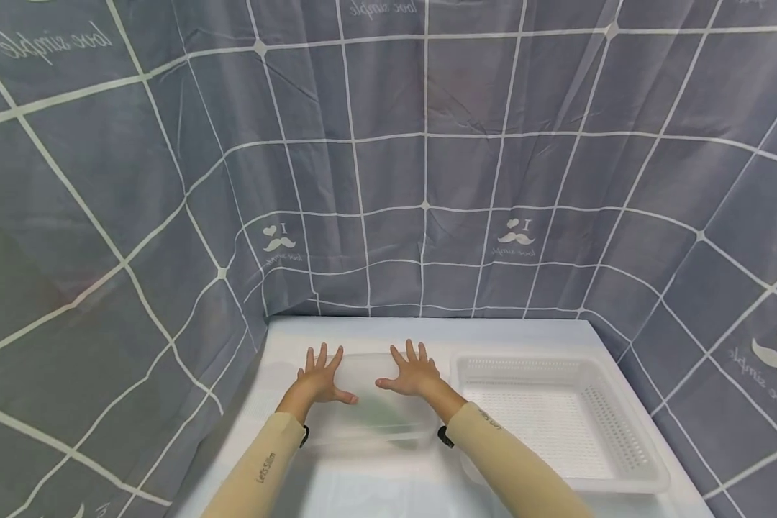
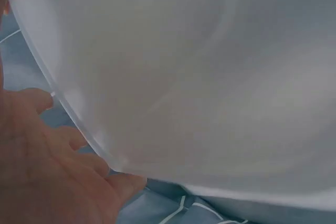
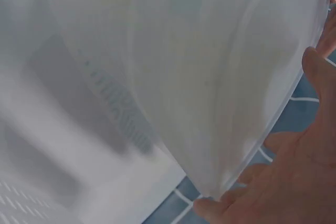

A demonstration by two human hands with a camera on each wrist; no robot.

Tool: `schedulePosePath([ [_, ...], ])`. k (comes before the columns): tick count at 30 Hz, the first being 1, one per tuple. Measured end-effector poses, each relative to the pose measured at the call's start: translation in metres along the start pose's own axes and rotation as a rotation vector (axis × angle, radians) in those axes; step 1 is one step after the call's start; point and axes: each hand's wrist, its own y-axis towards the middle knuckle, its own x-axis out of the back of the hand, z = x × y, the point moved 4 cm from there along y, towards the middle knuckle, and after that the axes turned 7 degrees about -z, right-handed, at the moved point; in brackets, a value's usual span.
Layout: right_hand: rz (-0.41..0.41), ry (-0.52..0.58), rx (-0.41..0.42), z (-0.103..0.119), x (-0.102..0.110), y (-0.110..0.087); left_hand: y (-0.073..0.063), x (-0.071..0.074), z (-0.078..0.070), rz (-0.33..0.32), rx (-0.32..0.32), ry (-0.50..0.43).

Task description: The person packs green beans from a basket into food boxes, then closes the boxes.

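A frosted, see-through plastic box (image 1: 370, 370) sits in front of me, with a blurred green patch showing through it. My left hand (image 1: 319, 381) lies at its left side, fingers spread and fairly straight, thumb over the top. On the right side my right hand (image 1: 416, 375) mirrors it, thumb pointing inward. In the left wrist view, the fingertips of my left hand (image 2: 58, 166) run along the rim of the frosted plastic (image 2: 168, 87). The right wrist view shows my right hand (image 3: 294, 166) along the rim near a corner, with faint green print through the plastic.
A white perforated basket (image 1: 650, 460) stands right beside the box, under my right forearm. Both rest on a white table (image 1: 362, 496). Grey curtains (image 1: 395, 173) with white grid lines hang behind the table and along both sides.
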Motion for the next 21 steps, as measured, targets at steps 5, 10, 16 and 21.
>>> schedulePosePath([
  [5, -0.009, -0.038, 0.012, 0.003, -0.005, -0.001, 0.0, -0.004, 0.003, -0.01, 0.018, -0.017],
  [10, -0.031, -0.015, 0.006, 0.001, -0.015, -0.002, -0.002, -0.008, 0.004, 0.011, 0.037, -0.017],
  [16, -0.021, -0.043, 0.001, 0.0, -0.013, 0.003, 0.002, -0.005, 0.002, 0.005, 0.021, -0.006],
  [21, -0.034, -0.105, -0.001, 0.002, -0.01, -0.002, -0.003, -0.007, 0.003, -0.05, -0.006, 0.019],
])
